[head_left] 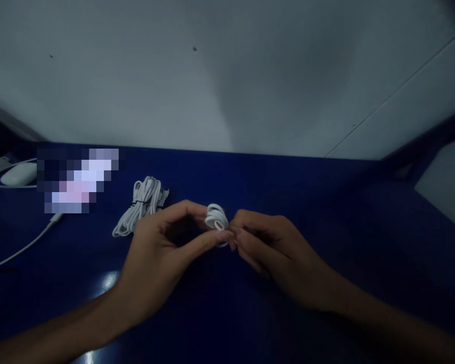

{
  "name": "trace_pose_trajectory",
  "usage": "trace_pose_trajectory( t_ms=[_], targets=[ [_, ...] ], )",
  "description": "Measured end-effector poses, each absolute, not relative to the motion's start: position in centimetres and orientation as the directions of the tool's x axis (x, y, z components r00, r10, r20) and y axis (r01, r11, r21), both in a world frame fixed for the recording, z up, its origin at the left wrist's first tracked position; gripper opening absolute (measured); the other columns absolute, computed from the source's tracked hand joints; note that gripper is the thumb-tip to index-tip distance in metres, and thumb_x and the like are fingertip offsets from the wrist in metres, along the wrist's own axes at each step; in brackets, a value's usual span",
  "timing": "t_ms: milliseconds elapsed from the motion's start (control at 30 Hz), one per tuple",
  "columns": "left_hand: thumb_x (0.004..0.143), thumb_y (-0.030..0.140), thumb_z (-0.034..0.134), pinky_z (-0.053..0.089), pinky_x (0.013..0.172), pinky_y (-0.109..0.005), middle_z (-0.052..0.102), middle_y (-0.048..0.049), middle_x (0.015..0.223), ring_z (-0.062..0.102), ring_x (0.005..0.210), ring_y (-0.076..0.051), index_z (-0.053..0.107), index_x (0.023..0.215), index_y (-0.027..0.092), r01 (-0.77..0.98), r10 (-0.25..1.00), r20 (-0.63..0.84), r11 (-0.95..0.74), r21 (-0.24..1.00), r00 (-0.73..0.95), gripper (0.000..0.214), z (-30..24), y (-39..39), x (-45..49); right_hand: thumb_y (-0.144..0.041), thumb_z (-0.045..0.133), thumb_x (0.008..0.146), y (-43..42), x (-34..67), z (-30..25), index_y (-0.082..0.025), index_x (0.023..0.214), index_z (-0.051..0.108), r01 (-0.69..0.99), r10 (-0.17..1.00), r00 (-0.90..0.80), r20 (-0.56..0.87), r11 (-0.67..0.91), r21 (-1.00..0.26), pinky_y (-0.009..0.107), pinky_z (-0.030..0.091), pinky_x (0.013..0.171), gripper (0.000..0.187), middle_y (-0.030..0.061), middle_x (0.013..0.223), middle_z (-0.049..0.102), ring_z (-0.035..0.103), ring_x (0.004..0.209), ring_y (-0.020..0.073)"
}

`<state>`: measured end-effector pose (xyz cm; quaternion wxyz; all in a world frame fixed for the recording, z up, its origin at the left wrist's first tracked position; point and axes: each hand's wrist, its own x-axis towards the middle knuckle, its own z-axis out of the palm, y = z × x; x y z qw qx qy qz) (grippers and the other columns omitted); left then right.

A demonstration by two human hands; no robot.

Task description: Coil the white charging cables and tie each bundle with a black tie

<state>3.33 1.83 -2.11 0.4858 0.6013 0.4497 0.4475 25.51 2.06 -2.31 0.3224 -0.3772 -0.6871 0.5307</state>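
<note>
A small coil of white cable (pixel 214 213) is held up over the blue table, its looped end facing me. My left hand (pixel 155 258) grips this coil between thumb and fingers. Close against its right side is my right hand (pixel 280 253), fingertips pinched together; whatever they hold is hidden or too small to name. Behind my left hand lie tied white cables (pixel 144 197), bound with thin dark ties and partly covered by the hand.
The blue table (pixel 288 187) meets a pale wall (pixel 136 76) at the back. On the left are a rounded white object (pixel 19 174), a pixelated bright object (pixel 81 179) and a white cord (pixel 26 247) leading from it to the left edge.
</note>
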Motion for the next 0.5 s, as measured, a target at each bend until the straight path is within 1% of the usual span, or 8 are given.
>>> trace_pose_trajectory(
  t_ms=[100, 167, 267, 367, 500],
  targets=[
    [0.088, 0.018, 0.094, 0.061, 0.079, -0.024, 0.082, 0.0020, 0.089, 0.076, 0.083, -0.016, 0.082, 0.093, 0.026, -0.029, 0.977, 0.018, -0.012, 1.000, 0.211, 0.015, -2.2, 1.9, 3.5, -0.032, 0.056, 0.117, 2.0, 25.6, -2.4, -0.021, 0.080, 0.058, 0.183, 0.844, -0.530, 0.080, 0.206, -0.961, 0.025, 0.037, 0.057, 0.038, -0.0058, 0.068, 0.054, 0.048, 0.058, 0.0097],
    [0.088, 0.017, 0.094, 0.059, 0.074, -0.019, 0.080, 0.0027, 0.083, 0.074, 0.078, -0.013, 0.081, 0.090, 0.024, -0.070, 0.971, -0.039, 0.057, 0.996, 0.237, 0.015, -2.4, 2.1, 3.5, -0.033, 0.054, 0.118, 2.0, 25.7, -2.5, -0.021, 0.081, 0.057, 0.192, 0.831, -0.545, 0.106, 0.247, -0.950, 0.025, 0.039, 0.058, 0.039, -0.0054, 0.070, 0.056, 0.049, 0.060, 0.0099],
    [0.093, 0.019, 0.090, 0.056, 0.069, -0.017, 0.079, 0.0018, 0.080, 0.071, 0.072, -0.011, 0.081, 0.090, 0.022, -0.118, 0.942, -0.137, 0.180, 0.977, 0.307, 0.010, -2.6, 2.4, 3.4, -0.031, 0.052, 0.119, 2.1, 25.8, -2.9, -0.021, 0.084, 0.056, 0.221, 0.805, -0.571, 0.165, 0.344, -0.913, 0.025, 0.038, 0.059, 0.036, -0.0058, 0.072, 0.055, 0.048, 0.060, 0.0093],
    [0.101, 0.022, 0.082, 0.057, 0.070, -0.017, 0.080, 0.0000, 0.083, 0.071, 0.074, -0.011, 0.085, 0.097, 0.022, -0.169, 0.896, -0.207, 0.292, 0.941, 0.394, 0.005, -2.8, 2.5, 3.2, -0.028, 0.053, 0.119, 2.2, 25.8, -3.3, -0.021, 0.087, 0.055, 0.243, 0.789, -0.575, 0.218, 0.419, -0.875, 0.025, 0.037, 0.058, 0.033, -0.0070, 0.072, 0.053, 0.046, 0.059, 0.0078],
    [0.107, 0.023, 0.075, 0.059, 0.074, -0.019, 0.084, -0.0029, 0.093, 0.074, 0.080, -0.012, 0.087, 0.108, 0.023, -0.199, 0.870, -0.232, 0.345, 0.917, 0.435, 0.012, -3.0, 2.7, 3.1, -0.030, 0.052, 0.120, 2.0, 25.8, -3.6, -0.022, 0.091, 0.057, 0.230, 0.803, -0.556, 0.214, 0.396, -0.889, 0.024, 0.038, 0.058, 0.031, -0.0074, 0.073, 0.057, 0.049, 0.059, 0.0071]
  ],
)
